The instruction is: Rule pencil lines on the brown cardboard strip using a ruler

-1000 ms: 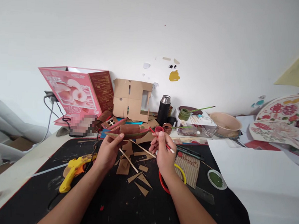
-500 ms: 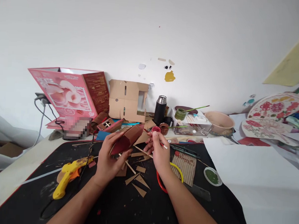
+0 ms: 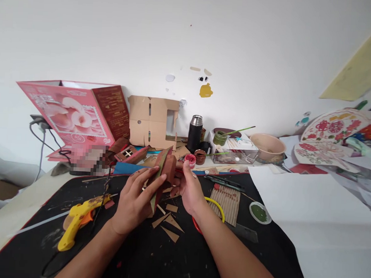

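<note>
My left hand (image 3: 135, 198) is closed around a painted cardboard piece (image 3: 170, 171), with reddish-brown faces and a green strip along one side. The piece is tilted, its long side running up toward the back of the table. Close against its right side is my right hand (image 3: 191, 191), with curled fingers around a thin paintbrush (image 3: 195, 177); only the pale end of its handle shows clearly, and its bristles are hidden. Just beyond my right thumb is an open jar of pinkish-red paint (image 3: 190, 158), with a jar of brown paint (image 3: 200, 157) beside it.
A yellow glue gun (image 3: 77, 220) lies at left on the black mat (image 3: 154, 266). Cardboard scraps (image 3: 172, 222) lie before me. Corrugated cardboard (image 3: 227, 203), a ring-shaped red-and-yellow object (image 3: 217, 205) and a green paint lid (image 3: 260, 213) are at right. A black flask (image 3: 194, 135) stands behind.
My left hand has turned the cardboard piece, so its green strip now shows. My right hand has come closer to the piece, and the brush handle is less visible. The view has shifted slightly.
</note>
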The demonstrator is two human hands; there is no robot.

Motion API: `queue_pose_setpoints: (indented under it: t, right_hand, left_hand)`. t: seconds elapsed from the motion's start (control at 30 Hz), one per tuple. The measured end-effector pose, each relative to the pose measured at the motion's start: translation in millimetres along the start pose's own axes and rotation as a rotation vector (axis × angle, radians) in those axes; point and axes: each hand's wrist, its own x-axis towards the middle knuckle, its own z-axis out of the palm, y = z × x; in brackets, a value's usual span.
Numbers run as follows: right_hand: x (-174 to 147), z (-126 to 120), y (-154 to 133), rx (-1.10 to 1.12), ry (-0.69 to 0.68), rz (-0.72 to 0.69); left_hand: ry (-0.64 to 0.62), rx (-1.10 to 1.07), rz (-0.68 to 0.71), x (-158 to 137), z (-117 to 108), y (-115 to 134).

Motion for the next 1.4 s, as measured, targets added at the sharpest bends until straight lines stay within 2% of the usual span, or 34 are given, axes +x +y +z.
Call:
queue_pose_setpoints:
  t: [0.43, 0.87, 1.03, 1.1, 1.13, 1.27, 1.3, 1.33, 1.4]
  right_hand:
    - [3, 0, 4, 0.045, 0.012, 0.003]
    - [7, -4, 1, 0.100, 0.017, -0.014]
    - [8, -5, -2, 0.096, 0.034, -0.001]
    - [7, -5, -3, 0.073, 0.046, 0.006]
    - [6, -4, -3, 0.055, 0.053, 0.005]
    - [2, 0, -5, -0.059, 0.094, -0.043]
    - [1, 1, -5, -0.097, 0.091, -0.058]
    - [1, 1, -6, -0.136, 0.084, -0.074]
    - [-1, 2, -6, -0.207, 0.065, -0.103]
  left_hand:
    - [-0.037, 0.072, 0.061, 0, -1, 6]
    - [-0.026, -0.083, 0.014, -1, 5, 7]
    - [0.020, -0.148, -0.089, -3, 7, 9]
    - [0.045, -0.204, -0.204, -2, 7, 10]
    - [0.052, -0.271, -0.307, -1, 6, 10]
    - [0.021, -0.756, -0.896, 2, 5, 9]
    - [0.008, -0.865, -1.002, 3, 5, 7]
    - [0.000, -0.949, -1.075, 2, 5, 6]
    - [-0.014, -1.066, -1.133, 2, 6, 4]
